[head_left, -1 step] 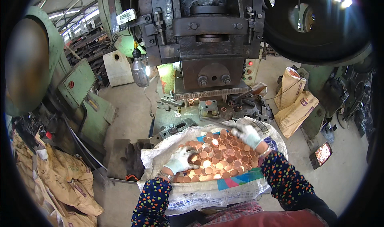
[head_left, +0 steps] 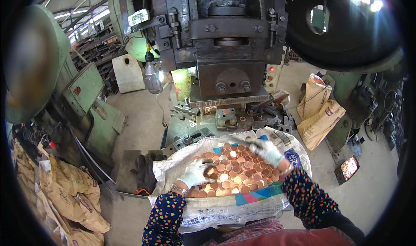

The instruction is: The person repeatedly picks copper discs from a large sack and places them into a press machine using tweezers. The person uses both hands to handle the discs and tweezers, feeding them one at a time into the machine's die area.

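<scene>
curling over dozens of copper discs [head_left: 242,170]: left hand [head_left: 195,173], hold unclear | right hand [head_left: 268,152]: grasping one dark rod [head_left: 241,140]

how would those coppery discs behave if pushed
The coppery discs look metallic, so probably stiff. Thin, flat and loosely heaped, they would likely slide over one another. With round edges, one tipped upright might roll.

White woven-plastic sheet [head_left: 212,215] with printed patches: a spread heap of round, flat, copper-coloured metal discs [head_left: 234,170].
Greenish metal machine bed [head_left: 175,128]: a squat, square-topped grey metal block [head_left: 225,117].
Grey concrete floor [head_left: 135,116]: two tan paper sacks [head_left: 321,123], at right.
</scene>
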`<state>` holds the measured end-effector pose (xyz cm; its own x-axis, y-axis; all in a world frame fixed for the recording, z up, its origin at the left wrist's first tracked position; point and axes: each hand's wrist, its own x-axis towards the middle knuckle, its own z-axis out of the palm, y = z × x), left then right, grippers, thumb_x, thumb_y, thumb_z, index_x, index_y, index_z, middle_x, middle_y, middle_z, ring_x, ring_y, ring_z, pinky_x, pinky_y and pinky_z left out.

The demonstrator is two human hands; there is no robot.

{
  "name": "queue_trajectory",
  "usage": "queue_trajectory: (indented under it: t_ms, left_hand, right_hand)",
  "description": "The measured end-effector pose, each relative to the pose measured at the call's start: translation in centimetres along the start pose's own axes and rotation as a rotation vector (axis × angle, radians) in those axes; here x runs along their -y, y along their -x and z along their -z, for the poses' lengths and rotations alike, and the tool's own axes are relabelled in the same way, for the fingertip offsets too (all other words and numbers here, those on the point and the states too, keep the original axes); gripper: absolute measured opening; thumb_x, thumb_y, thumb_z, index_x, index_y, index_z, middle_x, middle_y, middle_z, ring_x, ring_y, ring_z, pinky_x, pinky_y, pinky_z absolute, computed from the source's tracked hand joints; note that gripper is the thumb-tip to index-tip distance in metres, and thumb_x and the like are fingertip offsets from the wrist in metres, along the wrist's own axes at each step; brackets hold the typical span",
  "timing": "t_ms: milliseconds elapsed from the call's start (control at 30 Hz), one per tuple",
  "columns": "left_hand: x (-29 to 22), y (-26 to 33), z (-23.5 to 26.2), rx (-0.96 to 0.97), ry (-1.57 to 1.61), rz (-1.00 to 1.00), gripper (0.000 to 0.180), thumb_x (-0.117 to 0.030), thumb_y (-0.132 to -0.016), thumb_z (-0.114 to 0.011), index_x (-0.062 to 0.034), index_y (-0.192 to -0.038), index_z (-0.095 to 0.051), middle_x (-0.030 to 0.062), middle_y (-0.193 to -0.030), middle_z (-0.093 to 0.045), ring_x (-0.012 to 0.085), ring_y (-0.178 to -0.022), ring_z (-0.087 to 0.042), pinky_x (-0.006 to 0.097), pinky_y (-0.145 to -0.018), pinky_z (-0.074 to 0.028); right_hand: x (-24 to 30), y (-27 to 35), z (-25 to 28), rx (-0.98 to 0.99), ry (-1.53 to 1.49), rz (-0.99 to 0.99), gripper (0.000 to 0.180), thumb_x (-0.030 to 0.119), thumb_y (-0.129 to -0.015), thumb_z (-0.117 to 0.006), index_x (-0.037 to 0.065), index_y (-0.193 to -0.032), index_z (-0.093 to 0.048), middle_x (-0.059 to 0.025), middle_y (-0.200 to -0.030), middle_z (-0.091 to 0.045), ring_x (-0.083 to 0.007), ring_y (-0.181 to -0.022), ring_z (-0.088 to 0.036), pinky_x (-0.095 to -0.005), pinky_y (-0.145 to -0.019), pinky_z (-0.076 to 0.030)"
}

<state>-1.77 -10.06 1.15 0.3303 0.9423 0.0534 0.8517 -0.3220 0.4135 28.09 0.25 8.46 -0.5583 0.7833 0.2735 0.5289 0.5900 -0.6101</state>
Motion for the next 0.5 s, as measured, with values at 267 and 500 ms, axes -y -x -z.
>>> queue_trajectory:
  t_ms: [267, 500]
  left_hand:
    - [0.3, 0.5, -0.4, -0.107, 0.059, -0.076, 0.055, -0.046, -0.069, -0.072, -0.0164, -0.115, -0.062, 0.0046, -0.126, -0.052, 0.0277, -0.115, -0.05, 0.04, -0.098, -0.04]
    - [1.3, 0.3, -1.5, -0.173, 0.061, -0.012, 0.043, -0.039, -0.073, -0.07, -0.0136, -0.108, -0.065, 0.0075, -0.115, -0.058, 0.0251, -0.104, -0.057, 0.035, -0.092, -0.046]
  right_hand:
    - [1.3, 8.8, -2.6, 0.149, -0.399, -0.377, 0.042, 0.024, -0.091, -0.058, -0.002, -0.125, -0.055, -0.0017, -0.087, -0.061, -0.0055, -0.074, -0.054, -0.0218, -0.067, -0.046]
    - [0.4, 9.5, -3.3, 0.138, -0.592, -0.336, 0.048, 0.024, -0.091, -0.06, -0.006, -0.126, -0.05, 0.0011, -0.085, -0.055, -0.0044, -0.067, -0.046, -0.0188, -0.06, -0.039]
